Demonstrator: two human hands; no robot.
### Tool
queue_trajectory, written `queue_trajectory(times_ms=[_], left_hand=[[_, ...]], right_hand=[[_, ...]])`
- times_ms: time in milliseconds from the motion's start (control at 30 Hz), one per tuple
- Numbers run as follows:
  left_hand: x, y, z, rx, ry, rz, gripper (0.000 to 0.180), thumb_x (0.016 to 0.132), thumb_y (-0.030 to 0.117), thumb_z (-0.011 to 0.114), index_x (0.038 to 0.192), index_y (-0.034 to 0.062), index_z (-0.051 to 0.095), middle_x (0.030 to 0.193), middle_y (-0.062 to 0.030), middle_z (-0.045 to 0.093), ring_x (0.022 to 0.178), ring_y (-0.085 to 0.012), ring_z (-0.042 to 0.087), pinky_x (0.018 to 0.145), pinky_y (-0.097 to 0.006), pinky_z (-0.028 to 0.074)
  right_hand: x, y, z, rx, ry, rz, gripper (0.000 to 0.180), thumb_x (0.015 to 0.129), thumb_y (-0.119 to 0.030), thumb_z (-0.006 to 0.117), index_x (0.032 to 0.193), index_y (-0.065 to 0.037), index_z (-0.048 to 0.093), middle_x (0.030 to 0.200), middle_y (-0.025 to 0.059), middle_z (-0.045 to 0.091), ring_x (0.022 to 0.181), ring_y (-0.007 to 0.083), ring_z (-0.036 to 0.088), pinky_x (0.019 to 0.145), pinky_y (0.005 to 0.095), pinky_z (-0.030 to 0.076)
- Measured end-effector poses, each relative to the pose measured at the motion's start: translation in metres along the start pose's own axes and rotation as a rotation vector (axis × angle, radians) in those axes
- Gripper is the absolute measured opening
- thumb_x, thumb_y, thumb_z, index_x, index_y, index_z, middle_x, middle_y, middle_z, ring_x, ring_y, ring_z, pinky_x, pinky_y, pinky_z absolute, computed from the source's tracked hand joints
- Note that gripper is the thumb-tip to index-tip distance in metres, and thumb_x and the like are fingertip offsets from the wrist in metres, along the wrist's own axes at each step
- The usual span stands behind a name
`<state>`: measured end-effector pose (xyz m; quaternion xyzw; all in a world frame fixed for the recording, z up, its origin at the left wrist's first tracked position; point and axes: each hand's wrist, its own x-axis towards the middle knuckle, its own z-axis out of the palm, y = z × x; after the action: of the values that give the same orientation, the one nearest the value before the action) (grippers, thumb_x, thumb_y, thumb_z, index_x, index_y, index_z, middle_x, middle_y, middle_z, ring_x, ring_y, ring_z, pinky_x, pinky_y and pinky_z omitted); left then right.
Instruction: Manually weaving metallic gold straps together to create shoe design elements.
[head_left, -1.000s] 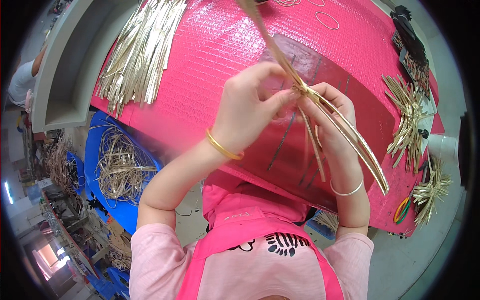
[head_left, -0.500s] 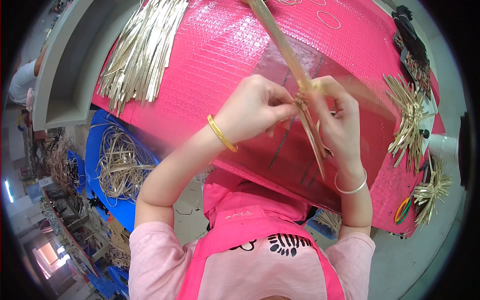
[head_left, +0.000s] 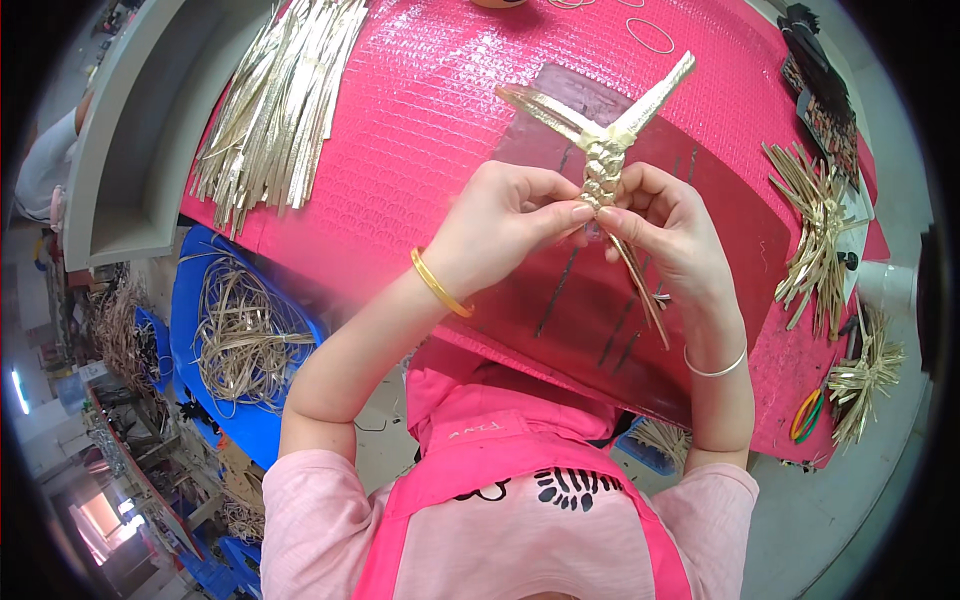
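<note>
Holds gold braid (head_left: 603, 172) over dark red mat (head_left: 738, 240), pinched at its lower end by closed thumb and fingers of left hand (head_left: 495, 215) and right hand (head_left: 678, 235), presumably keeping plaiting tight; loose strands (head_left: 637, 280) below.

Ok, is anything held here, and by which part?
Yes: the left hand and right hand both pinch a gold braid near the lower end of its woven section.
</note>
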<state>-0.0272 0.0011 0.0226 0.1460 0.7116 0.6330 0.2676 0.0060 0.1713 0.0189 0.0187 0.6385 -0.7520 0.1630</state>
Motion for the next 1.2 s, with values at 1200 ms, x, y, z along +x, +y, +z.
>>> queue_trajectory(times_ms=[1200], left_hand=[[-0.021, -0.025, 0.018, -0.649, -0.356, -0.142, 0.014, 0.077, 0.005, 0.055, 0.087, -0.0042, 0.058, 0.072, -0.006, 0.053, 0.053, -0.0116, 0.054, 0.05, -0.02, 0.044]], right_hand=[[-0.044, 0.031, 0.025, 0.171, 0.47, -0.468, 0.012, 0.075, 0.002, 0.049, 0.085, 0.001, 0.043, 0.103, 0.0171, 0.046, 0.086, 0.022, 0.054, 0.075, 0.0321, 0.044]])
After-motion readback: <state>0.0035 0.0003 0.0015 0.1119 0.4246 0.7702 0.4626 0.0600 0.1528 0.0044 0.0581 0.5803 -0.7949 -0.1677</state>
